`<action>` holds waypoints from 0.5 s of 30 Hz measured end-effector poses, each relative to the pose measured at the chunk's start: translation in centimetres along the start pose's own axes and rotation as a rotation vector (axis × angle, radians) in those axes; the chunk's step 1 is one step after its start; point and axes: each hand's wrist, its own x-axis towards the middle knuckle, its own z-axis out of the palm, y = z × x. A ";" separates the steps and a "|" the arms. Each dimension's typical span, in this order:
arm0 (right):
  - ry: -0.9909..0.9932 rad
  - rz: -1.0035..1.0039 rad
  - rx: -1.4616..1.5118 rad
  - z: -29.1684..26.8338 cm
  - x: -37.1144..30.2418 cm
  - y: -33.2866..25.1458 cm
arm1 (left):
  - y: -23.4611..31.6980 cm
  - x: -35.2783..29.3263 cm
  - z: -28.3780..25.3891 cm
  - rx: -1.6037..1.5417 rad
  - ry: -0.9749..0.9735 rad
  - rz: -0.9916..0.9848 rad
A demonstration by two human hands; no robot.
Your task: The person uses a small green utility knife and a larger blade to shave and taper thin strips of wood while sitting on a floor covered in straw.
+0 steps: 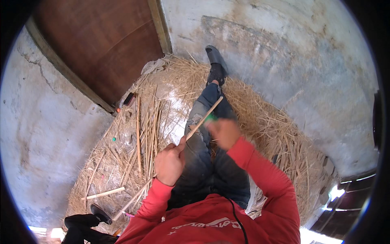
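My left hand (170, 164) is closed round a long, pale wooden strip (206, 115), which slants up and away over my legs. What looks like the strip's other end runs back past my wrist toward the lower left. Close by the strip's upper part, my right hand (226, 133) is curled and smeared by motion. A small green thing (210, 118) shows at its fingers, touching or just beside the strip. The blur hides what kind of thing it is. Beneath both hands are my legs in dark, torn jeans (199, 156).
Several long strips (150, 134) lie on the straw-covered floor to the left, with a shorter pale stick (103, 193) nearer me. A brown door (101, 44) and stained walls (284, 53) bound the space. Another person's dark-clad leg (87, 221) reaches in at lower left.
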 end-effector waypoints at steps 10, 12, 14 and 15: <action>0.423 0.301 0.321 -7.5 -1.7 14.1 | 0.4 -0.7 -2.9 -0.160 0.065 -0.042; 0.408 0.191 0.408 -6.8 -2.7 7.2 | 1.3 0.2 -2.0 -0.195 0.064 -0.031; 0.273 0.090 0.416 -6.5 -3.9 1.4 | 1.8 0.7 -1.7 -0.170 0.034 -0.023; 0.162 0.055 0.390 -6.4 -4.3 -1.0 | 2.1 0.9 -1.6 -0.179 0.032 -0.024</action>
